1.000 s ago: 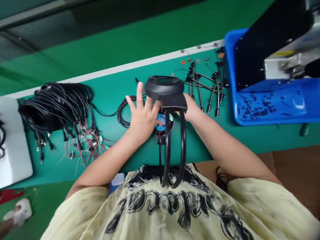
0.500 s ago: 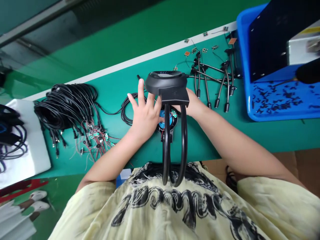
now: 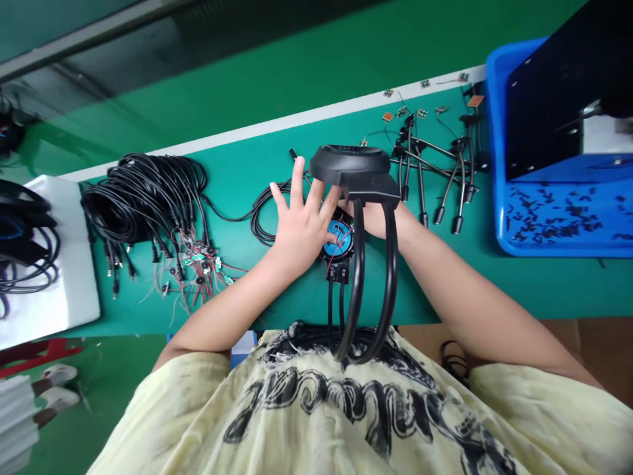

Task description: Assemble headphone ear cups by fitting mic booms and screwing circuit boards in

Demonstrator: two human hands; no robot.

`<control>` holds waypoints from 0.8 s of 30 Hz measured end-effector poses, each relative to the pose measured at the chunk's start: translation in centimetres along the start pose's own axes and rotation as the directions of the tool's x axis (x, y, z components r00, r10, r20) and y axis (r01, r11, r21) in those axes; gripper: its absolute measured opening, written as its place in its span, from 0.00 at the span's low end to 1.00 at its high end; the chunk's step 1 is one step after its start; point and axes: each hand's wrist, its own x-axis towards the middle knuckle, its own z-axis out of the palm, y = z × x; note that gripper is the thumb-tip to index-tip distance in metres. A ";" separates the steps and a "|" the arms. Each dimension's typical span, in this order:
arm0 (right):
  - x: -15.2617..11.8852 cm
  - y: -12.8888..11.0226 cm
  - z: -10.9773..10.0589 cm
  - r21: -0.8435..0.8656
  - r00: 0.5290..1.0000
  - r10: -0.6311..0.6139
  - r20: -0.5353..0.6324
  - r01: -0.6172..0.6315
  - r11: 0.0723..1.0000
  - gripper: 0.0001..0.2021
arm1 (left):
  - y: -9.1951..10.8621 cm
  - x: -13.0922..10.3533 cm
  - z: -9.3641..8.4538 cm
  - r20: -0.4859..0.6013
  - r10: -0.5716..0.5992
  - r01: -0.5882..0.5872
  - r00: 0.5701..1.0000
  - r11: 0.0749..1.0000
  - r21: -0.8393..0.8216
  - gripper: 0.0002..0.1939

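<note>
A black headset rises from the bench toward me, its headband [image 3: 388, 284] made of two curved tubes. Its upper ear cup [image 3: 353, 165] covers part of both hands. The lower ear cup [image 3: 339, 239] lies open on the bench, with a blue round inside and thin red wires. At its left edge is my left hand [image 3: 304, 231], thumb on the blue part and outer fingers spread; the index fingertip goes out of sight near the cup. My right hand [image 3: 383, 216] reaches in from the right behind the upper cup, its fingers mostly hidden.
Coiled black cables [image 3: 148, 198] lie at left, ending in small boards and wires [image 3: 200, 264]. One cable coil [image 3: 262, 218] sits beyond my left hand. Black boom stalks [image 3: 440, 171] with small boards lie at right. A blue tray [image 3: 554, 251] holds black bits; a white box [image 3: 74, 277] stands far left.
The whole view has shifted, so the bench things appear further right. The upper ear cup and headband lean more to the right, showing more of the blue lower cup. Both hands stay at the headset.
</note>
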 end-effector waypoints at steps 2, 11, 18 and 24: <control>-0.7 -0.4 -0.3 -0.010 0.999 0.019 -0.026 -0.019 1.000 0.12 | 0.0 0.0 -0.3 0.031 0.003 -0.004 1.000 1.000 0.008 0.41; -4.0 -0.3 -1.6 -0.278 0.956 -0.289 0.053 0.292 0.915 0.14 | -0.1 0.0 -1.3 0.081 0.015 -0.009 0.997 0.998 -0.065 0.42; -4.3 -0.5 -0.9 -0.338 0.958 -0.287 -0.005 0.269 0.902 0.14 | 0.0 -0.4 -0.5 0.013 0.041 -0.040 0.999 0.998 -0.056 0.39; -4.4 -0.3 -0.7 -0.380 0.957 -0.291 -0.005 0.268 0.885 0.15 | -1.3 -2.8 -0.3 -0.130 0.127 -0.132 0.983 0.991 -0.034 0.21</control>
